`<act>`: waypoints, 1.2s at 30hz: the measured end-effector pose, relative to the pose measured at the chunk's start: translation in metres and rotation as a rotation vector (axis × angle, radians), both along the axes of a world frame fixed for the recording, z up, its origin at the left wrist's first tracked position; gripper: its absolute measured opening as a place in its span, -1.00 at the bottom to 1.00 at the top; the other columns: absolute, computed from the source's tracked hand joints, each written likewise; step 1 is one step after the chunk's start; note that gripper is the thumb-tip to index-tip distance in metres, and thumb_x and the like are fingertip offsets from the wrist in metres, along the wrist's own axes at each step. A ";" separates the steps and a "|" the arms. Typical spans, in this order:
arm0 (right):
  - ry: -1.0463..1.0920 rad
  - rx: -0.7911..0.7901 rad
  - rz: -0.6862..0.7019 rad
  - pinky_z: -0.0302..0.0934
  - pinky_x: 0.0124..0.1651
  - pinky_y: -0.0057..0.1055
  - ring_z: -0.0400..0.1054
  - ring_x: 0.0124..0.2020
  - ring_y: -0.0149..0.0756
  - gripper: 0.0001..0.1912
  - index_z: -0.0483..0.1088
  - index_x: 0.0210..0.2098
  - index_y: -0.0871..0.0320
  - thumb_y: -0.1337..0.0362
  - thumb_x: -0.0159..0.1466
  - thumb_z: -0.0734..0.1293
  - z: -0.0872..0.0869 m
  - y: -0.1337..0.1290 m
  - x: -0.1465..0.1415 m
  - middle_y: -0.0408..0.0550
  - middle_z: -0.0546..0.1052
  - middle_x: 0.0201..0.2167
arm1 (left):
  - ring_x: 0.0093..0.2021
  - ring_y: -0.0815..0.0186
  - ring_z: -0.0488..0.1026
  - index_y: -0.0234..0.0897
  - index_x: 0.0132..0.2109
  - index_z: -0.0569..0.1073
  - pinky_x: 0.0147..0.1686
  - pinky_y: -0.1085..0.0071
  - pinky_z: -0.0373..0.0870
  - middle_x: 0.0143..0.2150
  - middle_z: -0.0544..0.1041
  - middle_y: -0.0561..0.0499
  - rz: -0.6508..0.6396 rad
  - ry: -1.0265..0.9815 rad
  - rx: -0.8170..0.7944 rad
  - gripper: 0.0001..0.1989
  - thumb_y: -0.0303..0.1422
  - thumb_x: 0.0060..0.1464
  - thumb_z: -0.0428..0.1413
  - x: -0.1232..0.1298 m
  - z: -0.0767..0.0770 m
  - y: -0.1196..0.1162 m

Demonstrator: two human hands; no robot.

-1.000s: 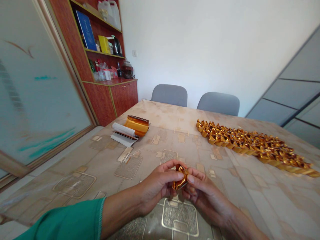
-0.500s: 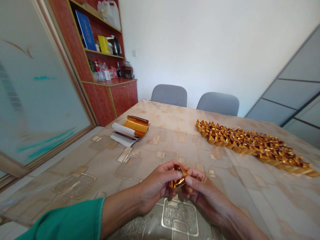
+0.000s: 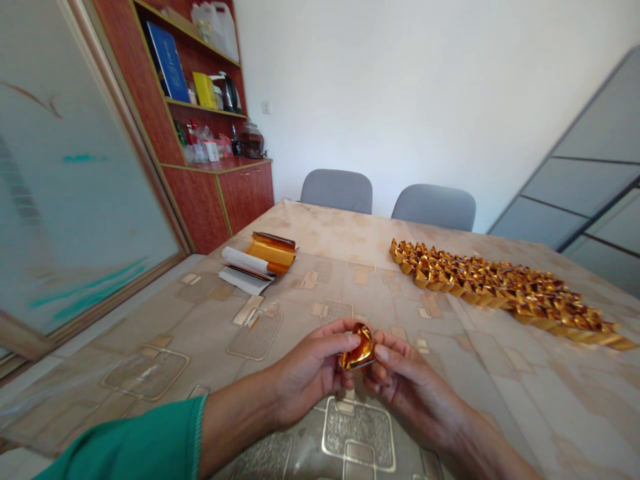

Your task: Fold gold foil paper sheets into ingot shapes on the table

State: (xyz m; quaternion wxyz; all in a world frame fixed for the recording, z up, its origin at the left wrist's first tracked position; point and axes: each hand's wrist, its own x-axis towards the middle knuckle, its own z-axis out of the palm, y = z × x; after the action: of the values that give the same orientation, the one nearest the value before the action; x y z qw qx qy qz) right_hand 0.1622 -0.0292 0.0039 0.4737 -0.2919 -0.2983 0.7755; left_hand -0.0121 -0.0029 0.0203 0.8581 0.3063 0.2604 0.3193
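Between my hands, above the near middle of the table, is a small folded gold foil paper piece (image 3: 361,352), shiny and curved. My left hand (image 3: 320,357) grips it from the left, the thumb pressed on its inner face. On its right edge, my right hand (image 3: 400,367) pinches it between thumb and fingers. Some fingertips are hidden behind the foil. Rows of similar folded gold foil pieces (image 3: 480,283) stand packed together at the right of the table. Farther left lies a stack of curled gold and white foil sheets (image 3: 270,253).
A patterned cloth covers the table (image 3: 345,233). Two grey chairs (image 3: 336,190) stand at its far edge. A reddish wooden cabinet (image 3: 220,200) with bottles and a kettle is at the back left, beside a frosted glass door (image 3: 75,167).
The foil piece has turned and its hollow looks more open. My left thumb has drawn back slightly toward the left. Both hands keep hold of it.
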 end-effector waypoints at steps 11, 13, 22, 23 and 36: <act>0.021 -0.049 -0.117 0.18 -0.40 -0.52 0.26 -0.55 -0.51 -0.71 0.48 -0.29 0.15 0.23 0.07 0.58 -0.003 0.001 0.002 -0.25 0.45 -0.57 | -0.28 0.34 0.42 -0.19 0.09 0.38 -0.35 0.46 0.30 -0.11 0.49 -0.06 0.090 0.102 0.306 -0.42 -0.30 -0.10 0.35 0.000 -0.001 -0.001; -0.012 -0.028 -0.107 0.17 -0.42 -0.52 0.24 -0.57 -0.52 -0.69 0.46 -0.30 0.17 0.22 0.06 0.58 -0.003 0.000 0.000 -0.23 0.47 -0.56 | -0.22 0.29 0.44 -0.22 0.03 0.39 -0.31 0.44 0.32 -0.08 0.50 -0.07 0.162 0.160 0.397 -0.45 -0.32 -0.13 0.37 0.002 -0.005 -0.001; -0.368 0.264 -0.200 0.18 -0.36 -0.45 0.36 -0.36 -0.34 -0.56 0.38 -0.26 0.13 0.14 0.00 0.60 0.009 0.005 0.002 -0.10 0.52 -0.33 | -0.48 0.41 0.30 -0.31 -0.23 0.46 -0.44 0.46 0.26 -0.44 0.41 0.07 0.181 0.309 0.525 -0.72 -0.17 0.05 0.22 0.001 -0.001 0.002; -0.369 0.289 -0.207 0.21 -0.31 -0.42 0.37 -0.30 -0.30 -0.53 0.37 -0.21 0.10 0.15 -0.01 0.60 0.012 0.004 0.002 -0.09 0.52 -0.28 | -0.48 0.40 0.30 -0.31 -0.25 0.45 -0.44 0.46 0.25 -0.46 0.39 0.08 0.167 0.314 0.529 -0.74 -0.17 0.07 0.21 0.000 0.000 0.001; -0.388 0.266 -0.117 0.15 -0.34 -0.37 0.24 -0.38 -0.33 -0.51 0.40 0.07 0.00 0.05 0.18 0.46 0.021 -0.006 -0.006 -0.12 0.47 -0.33 | -0.44 0.36 0.29 -0.31 -0.20 0.43 -0.43 0.43 0.18 -0.42 0.36 0.06 0.065 0.418 0.687 -0.68 -0.14 0.28 -0.02 -0.002 -0.005 -0.002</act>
State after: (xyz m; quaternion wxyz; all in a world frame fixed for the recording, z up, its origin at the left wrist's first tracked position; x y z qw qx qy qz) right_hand 0.1564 -0.0351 0.0245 0.4861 -0.3873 -0.4657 0.6299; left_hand -0.0141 -0.0047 0.0149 0.6238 0.6254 0.3167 0.3455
